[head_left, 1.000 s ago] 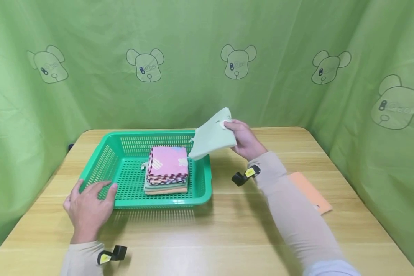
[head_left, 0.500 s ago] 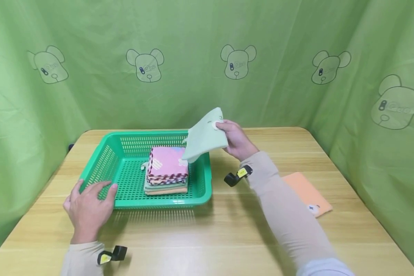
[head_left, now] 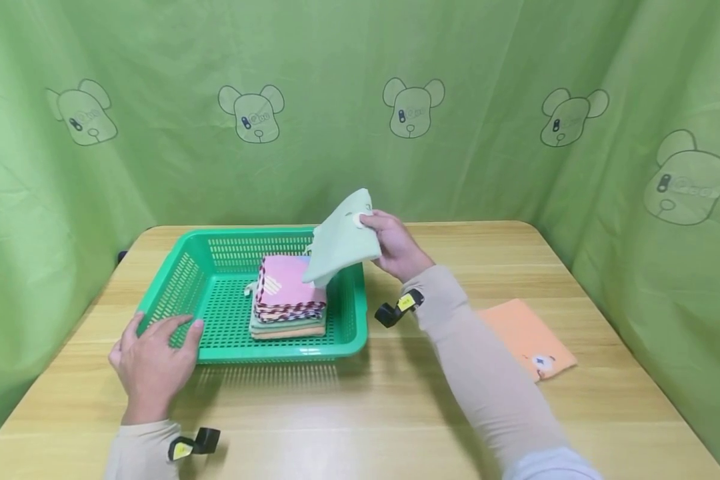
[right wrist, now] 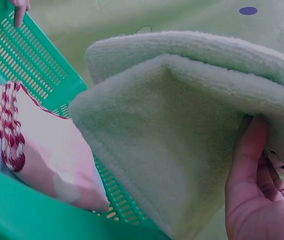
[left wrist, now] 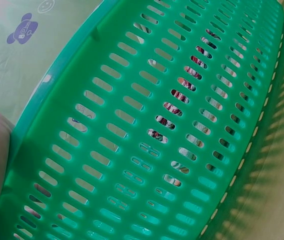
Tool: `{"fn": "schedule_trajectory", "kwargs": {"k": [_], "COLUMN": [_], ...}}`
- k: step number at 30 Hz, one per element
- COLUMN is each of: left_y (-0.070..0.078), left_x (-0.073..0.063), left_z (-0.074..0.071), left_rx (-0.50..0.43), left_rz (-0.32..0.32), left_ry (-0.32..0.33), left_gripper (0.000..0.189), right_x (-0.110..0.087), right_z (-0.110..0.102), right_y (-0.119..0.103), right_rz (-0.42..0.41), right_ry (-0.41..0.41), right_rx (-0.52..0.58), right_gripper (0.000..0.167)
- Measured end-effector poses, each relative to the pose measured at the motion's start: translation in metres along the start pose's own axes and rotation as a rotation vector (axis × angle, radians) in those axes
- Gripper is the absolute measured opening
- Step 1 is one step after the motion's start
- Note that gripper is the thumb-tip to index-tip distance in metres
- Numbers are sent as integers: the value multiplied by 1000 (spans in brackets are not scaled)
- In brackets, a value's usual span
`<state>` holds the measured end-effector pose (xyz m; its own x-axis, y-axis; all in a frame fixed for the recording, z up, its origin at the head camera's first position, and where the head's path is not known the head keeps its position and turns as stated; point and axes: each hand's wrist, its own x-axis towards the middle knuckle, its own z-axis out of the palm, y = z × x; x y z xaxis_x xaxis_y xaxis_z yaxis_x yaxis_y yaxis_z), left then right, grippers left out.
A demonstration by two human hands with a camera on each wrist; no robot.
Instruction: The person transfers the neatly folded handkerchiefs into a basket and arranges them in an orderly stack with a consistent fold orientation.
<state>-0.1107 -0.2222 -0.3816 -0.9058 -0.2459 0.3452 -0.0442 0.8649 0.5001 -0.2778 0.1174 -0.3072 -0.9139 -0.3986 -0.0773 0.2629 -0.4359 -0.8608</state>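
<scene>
My right hand (head_left: pixel 394 247) pinches a folded pale green towel (head_left: pixel 343 239) by its right side, thumb on its white patch. The towel hangs tilted above the right end of a green plastic basket (head_left: pixel 360 333), its lower corner overlapping a stack of folded cloths. On top of that stack lies a pink towel (head_left: pixel 288 283) with a red-and-white edge, seen also in the right wrist view. My left hand (head_left: pixel 156 360) rests on the basket's front left corner, fingers over the rim. In the left wrist view the slotted basket wall (left wrist: pixel 131 100) fills most of the frame.
A folded orange towel (head_left: pixel 525 333) with a white face patch lies on the wooden table (head_left: pixel 408 413), right of the basket and partly behind my right forearm. Green curtains (head_left: pixel 330 153) with bear drawings enclose the table at the back and sides.
My right hand has carried the pale green towel leftward, from beside the basket's right end to over the stack. More of the orange towel shows. The left hand stays put.
</scene>
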Motion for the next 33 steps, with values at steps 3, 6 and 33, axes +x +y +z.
{"fn": "schedule_trajectory", "kwargs": {"k": [3,6,33], "left_y": [0,0,0], "left_x": [1,1,-1], "left_z": [-1,-2,-1], "left_rx": [10,17,14], "left_rz": [2,-1,-6], "left_ry": [-7,-16,-20], "left_gripper": [46,48,48], "right_x": [1,2,16], "right_z": [4,9,31], "right_y": [1,3,32], "right_rz": [3,6,93], "right_ry": [-5,-5,9], "right_rx": [8,12,211], "right_gripper": [47,47,50]}}
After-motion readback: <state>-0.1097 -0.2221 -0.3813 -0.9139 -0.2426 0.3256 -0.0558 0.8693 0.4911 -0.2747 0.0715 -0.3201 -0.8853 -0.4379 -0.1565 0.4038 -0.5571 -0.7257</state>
